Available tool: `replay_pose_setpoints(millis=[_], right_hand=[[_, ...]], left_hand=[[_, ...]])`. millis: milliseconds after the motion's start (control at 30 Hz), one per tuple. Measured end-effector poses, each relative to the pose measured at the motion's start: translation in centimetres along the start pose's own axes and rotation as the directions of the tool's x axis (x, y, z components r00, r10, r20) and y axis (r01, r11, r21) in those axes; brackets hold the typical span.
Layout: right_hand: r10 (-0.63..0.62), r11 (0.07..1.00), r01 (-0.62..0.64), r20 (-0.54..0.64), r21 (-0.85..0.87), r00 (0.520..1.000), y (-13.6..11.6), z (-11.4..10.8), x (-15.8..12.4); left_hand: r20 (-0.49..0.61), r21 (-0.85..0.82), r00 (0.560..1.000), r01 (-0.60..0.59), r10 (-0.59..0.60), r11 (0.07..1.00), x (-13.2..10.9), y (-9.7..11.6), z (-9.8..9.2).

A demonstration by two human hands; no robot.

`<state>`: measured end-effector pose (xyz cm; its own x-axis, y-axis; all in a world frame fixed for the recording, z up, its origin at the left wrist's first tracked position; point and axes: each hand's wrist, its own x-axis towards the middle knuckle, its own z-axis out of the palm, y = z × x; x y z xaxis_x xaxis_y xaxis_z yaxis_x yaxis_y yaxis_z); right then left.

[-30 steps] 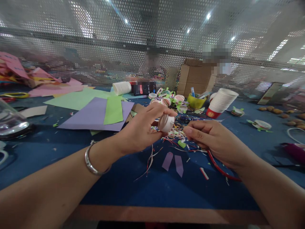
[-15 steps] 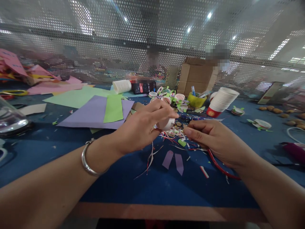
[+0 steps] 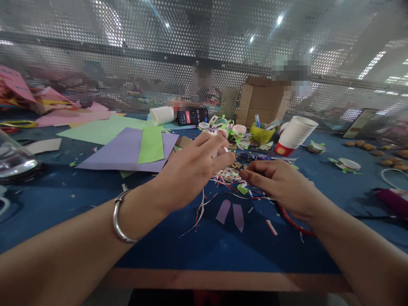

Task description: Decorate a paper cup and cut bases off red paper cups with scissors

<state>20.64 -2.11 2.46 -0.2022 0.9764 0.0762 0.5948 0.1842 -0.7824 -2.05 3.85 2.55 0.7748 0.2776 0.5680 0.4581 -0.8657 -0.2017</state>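
My left hand, with a silver bangle at its wrist, has its fingers closed round a small white round piece, mostly hidden behind the fingers. Just to the right, my right hand is pinched, thumb against forefinger; what lies between the fingertips is too small to make out. A red curved band shows beneath the right hand and wrist; its other end is hidden. Two purple paper strips with shaped ends lie below the hands. Between and behind the hands is a heap of paper scraps.
Purple paper with a green strip lies left. Behind are a phone, stacked paper cups, a yellow holder, small paper turtles and a cardboard box. A perforated screen stands along the back.
My left hand has turned, its fingers curling lower over the white round piece, so less of it shows. My right hand has shifted slightly left, still pinched.
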Motion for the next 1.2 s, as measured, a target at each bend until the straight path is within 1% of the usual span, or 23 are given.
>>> replay_pose_setpoints(millis=[33,100,167,233,300,367,433,500,533,600,667,733,833,867,933,967,1033,1100,1200], right_hand=[[-0.004,1.0,0.004,-0.002,-0.01,1.0,0.0,0.0,0.0],[-0.006,1.0,0.006,-0.006,-0.018,1.0,-0.1,0.0,0.0],[0.004,1.0,-0.004,-0.006,-0.004,1.0,-0.2,0.0,0.0],[0.025,0.999,-0.025,-0.011,0.034,1.0,-0.3,-0.1,0.0],[0.04,0.997,-0.037,-0.034,0.072,0.999,-0.4,-0.2,-0.1],[0.023,0.997,-0.016,-0.087,0.075,0.996,-0.5,-0.3,-0.1],[-0.014,0.997,0.024,-0.148,0.07,0.989,-0.5,-0.2,-0.1],[-0.07,0.995,0.083,-0.206,0.056,0.976,-0.6,0.1,-0.1],[-0.098,0.993,0.11,-0.228,0.04,0.969,-0.6,0.3,-0.1],[-0.15,0.988,0.155,-0.249,0.002,0.957,-0.5,0.6,-0.1],[-0.168,0.985,0.169,-0.236,-0.015,0.957,-0.4,0.8,-0.2],[-0.162,0.987,0.162,-0.218,-0.018,0.962,-0.4,0.9,-0.3],[-0.162,0.987,0.156,-0.212,-0.046,0.964,-0.4,0.9,-0.5],[-0.171,0.985,0.164,-0.208,-0.053,0.963,-0.5,1.0,-0.5],[-0.191,0.981,0.182,-0.193,-0.059,0.963,-0.7,1.1,-0.7],[-0.197,0.98,0.189,-0.179,-0.06,0.964,-0.8,1.2,-0.7],[-0.195,0.981,0.19,-0.143,-0.05,0.97,-1.0,1.3,-0.8],[-0.172,0.985,0.172,-0.105,-0.009,0.979,-1.1,1.3,-0.8],[-0.116,0.988,0.121,-0.055,0.097,0.992,-1.2,1.2,-0.7]], left_hand=[[0.005,-0.049,1.0,0.029,-0.028,0.998,0.0,0.0,0.0],[0.015,-0.206,0.994,0.106,-0.105,0.973,-0.2,-0.3,0.3],[0.044,-0.388,0.979,0.2,-0.199,0.9,-0.3,-0.8,0.6],[0.124,-0.557,0.941,0.328,-0.313,0.763,-0.4,-1.3,0.8],[0.256,-0.696,0.889,0.442,-0.38,0.566,-0.4,-1.6,0.9],[0.375,-0.782,0.851,0.503,-0.367,0.368,-0.2,-1.7,0.7],[0.468,-0.812,0.822,0.545,-0.324,0.21,0.1,-1.3,0.2],[0.56,-0.793,0.784,0.601,-0.268,0.097,0.3,-0.8,-0.2],[0.596,-0.779,0.769,0.624,-0.233,0.065,0.5,-0.5,-0.4],[0.644,-0.752,0.747,0.658,-0.164,0.044,0.7,0.0,-0.7],[0.665,-0.733,0.735,0.676,-0.129,0.074,0.8,0.4,-0.8],[0.672,-0.707,0.726,0.688,-0.146,0.165,0.7,0.8,-0.7],[0.631,-0.641,0.735,0.675,-0.25,0.366,0.5,1.3,-0.8],[0.613,-0.618,0.738,0.67,-0.28,0.412,0.4,1.4,-0.8],[0.599,-0.6,0.744,0.661,-0.295,0.45,0.4,1.6,-1.0],[0.603,-0.605,0.745,0.659,-0.284,0.447,0.5,1.7,-1.1],[0.623,-0.627,0.743,0.662,-0.246,0.41,0.6,1.6,-1.2],[0.644,-0.659,0.736,0.671,-0.207,0.34,0.6,1.5,-1.1],[0.678,-0.69,0.721,0.692,-0.146,0.211,0.6,1.3,-0.9]])
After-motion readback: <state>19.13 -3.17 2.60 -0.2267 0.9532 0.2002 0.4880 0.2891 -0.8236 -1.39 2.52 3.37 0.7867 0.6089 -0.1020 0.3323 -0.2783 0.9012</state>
